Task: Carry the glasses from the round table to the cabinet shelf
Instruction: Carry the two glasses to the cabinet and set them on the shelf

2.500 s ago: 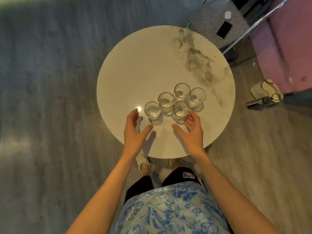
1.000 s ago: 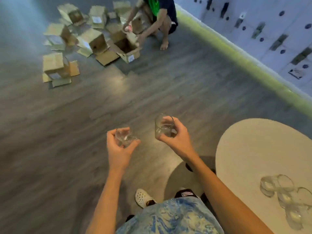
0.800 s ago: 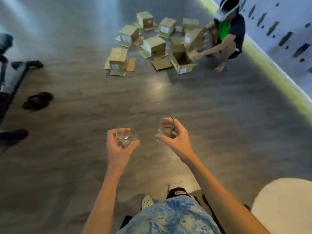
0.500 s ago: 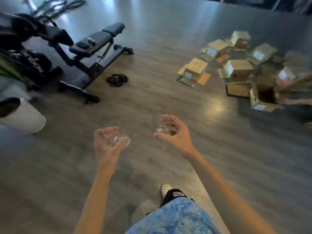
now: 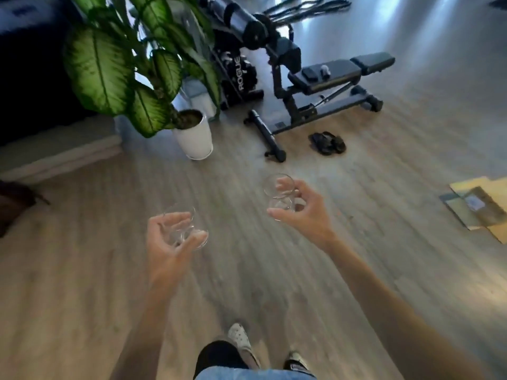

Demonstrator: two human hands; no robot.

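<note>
I hold one clear drinking glass in each hand, out in front of me over the wooden floor. My left hand (image 5: 167, 242) is wrapped around a short clear glass (image 5: 182, 224), which leans a little. My right hand (image 5: 303, 212) grips a second clear glass (image 5: 278, 194) from the side, rim up. The round table and the cabinet are out of view.
A potted plant with big green leaves in a white pot (image 5: 194, 135) stands ahead on the left. A black weight bench (image 5: 315, 86) and dark sandals (image 5: 327, 142) lie ahead. Flattened cardboard (image 5: 477, 207) sits on the floor at right. A low ledge (image 5: 57, 154) runs along the left.
I picked two glasses off the round table and turned left away from it. The table, boxes and crouching person slid out of view; the plant and bench came in.
</note>
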